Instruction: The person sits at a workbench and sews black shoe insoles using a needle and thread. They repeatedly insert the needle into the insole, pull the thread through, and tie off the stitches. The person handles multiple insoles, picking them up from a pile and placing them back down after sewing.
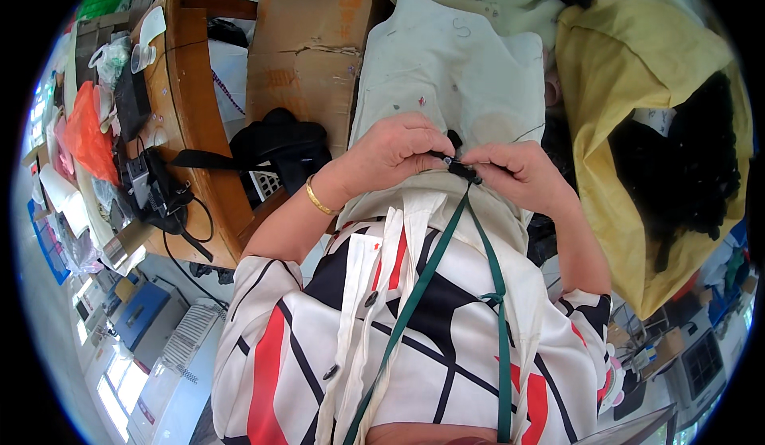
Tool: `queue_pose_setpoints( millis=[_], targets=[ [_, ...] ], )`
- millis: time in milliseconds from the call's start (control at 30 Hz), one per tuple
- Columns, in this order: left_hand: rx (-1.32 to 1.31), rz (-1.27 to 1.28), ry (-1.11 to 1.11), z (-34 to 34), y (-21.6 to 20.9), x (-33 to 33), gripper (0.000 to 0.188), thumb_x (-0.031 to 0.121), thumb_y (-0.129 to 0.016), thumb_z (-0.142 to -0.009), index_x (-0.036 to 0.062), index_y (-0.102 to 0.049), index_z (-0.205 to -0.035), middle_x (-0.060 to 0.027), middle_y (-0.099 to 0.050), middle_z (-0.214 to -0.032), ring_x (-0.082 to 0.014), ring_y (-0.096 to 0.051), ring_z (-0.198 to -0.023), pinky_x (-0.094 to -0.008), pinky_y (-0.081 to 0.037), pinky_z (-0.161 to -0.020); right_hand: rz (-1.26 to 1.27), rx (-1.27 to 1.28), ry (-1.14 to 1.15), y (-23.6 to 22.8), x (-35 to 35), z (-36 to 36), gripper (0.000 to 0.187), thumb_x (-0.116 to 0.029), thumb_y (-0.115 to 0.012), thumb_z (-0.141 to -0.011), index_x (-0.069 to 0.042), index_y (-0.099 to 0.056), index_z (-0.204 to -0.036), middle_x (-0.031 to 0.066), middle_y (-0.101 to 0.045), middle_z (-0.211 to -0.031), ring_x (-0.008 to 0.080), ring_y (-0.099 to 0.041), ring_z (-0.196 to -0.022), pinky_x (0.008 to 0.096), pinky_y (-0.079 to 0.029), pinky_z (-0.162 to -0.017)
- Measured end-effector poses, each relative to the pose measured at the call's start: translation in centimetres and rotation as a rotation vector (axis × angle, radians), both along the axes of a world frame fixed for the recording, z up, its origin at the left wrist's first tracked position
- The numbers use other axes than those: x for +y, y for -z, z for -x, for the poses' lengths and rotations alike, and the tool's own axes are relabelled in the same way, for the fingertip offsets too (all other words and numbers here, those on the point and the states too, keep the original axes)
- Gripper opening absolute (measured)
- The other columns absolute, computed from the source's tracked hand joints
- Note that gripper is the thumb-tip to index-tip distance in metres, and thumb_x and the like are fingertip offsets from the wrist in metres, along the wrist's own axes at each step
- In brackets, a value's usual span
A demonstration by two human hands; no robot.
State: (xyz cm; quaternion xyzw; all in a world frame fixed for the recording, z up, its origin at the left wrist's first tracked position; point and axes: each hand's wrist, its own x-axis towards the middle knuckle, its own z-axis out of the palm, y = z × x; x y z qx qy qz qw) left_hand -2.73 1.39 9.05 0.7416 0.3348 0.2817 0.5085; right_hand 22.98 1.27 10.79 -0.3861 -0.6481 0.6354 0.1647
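Seen from above, a person in a white shirt patterned with black and red works at a cluttered wooden worktop [187,70]. At its left edge lie an orange plastic bag [86,138], clear plastic packets and a black device with trailing cables [155,194]. Further right, a black strapped bag [279,146] sits against a brown cardboard box [307,47]; its flaps hide whatever it contains. In the middle a cream garment [450,70] is spread out. The left hand [390,154], a gold bangle on its wrist, has its grip pressed together, pinching a small black clip [456,164] at the garment's near edge. The right hand [518,170] meets it from the other side, fingertips closed on the same clip. A green lanyard [434,258] runs from the clip down the person's chest. The work seems best done with both pinches kept close to the clip and the cloth held flat, so that the small part does not slip. At the right, a yellow cloth sack [613,102] stands open, filled with dark, tangled black material [685,162]; its kind cannot be told.
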Motion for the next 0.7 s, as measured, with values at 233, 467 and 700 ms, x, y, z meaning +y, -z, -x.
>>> queue_pose_setpoints(
  millis=[233,467,700],
  targets=[
    [0.014,-0.018,0.001,0.0,-0.3,-0.1,0.028,0.0,-0.076,-0.075,0.0081,-0.07,-0.101,-0.0056,-0.064,-0.087,-0.023,-0.061,-0.082,-0.0316,-0.05,-0.072,0.014,0.009,-0.024,-0.3,0.1,-0.1,0.02,-0.002,-0.059,-0.091,-0.004,-0.068,-0.109,0.0058,-0.068,-0.078,0.0081,-0.057,-0.067,0.0234,-0.047,-0.064],
    [-0.018,0.012,-0.009,0.2,0.2,-0.6,0.027,-0.001,-0.076,-0.075,0.0072,-0.071,-0.101,-0.006,-0.065,-0.089,-0.0226,-0.062,-0.083,-0.0307,-0.051,-0.073,0.157,0.012,-0.05,-0.3,0.2,0.1,0.021,-0.001,-0.058,-0.092,-0.003,-0.068,-0.11,0.0034,-0.07,-0.084,0.0068,-0.059,-0.074,0.0228,-0.048,-0.069],
    [-0.104,0.18,-0.02,0.3,0.4,-1.4,0.027,-0.004,-0.074,-0.077,0.0058,-0.072,-0.102,-0.0061,-0.067,-0.092,-0.0215,-0.063,-0.086,-0.0296,-0.051,-0.076,0.284,0.196,0.02,2.0,-1.2,0.3,0.016,-0.002,-0.058,-0.095,-0.002,-0.066,-0.109,0.0004,-0.068,-0.096,0.0071,-0.059,-0.089,0.0225,-0.047,-0.081]
  ],
)
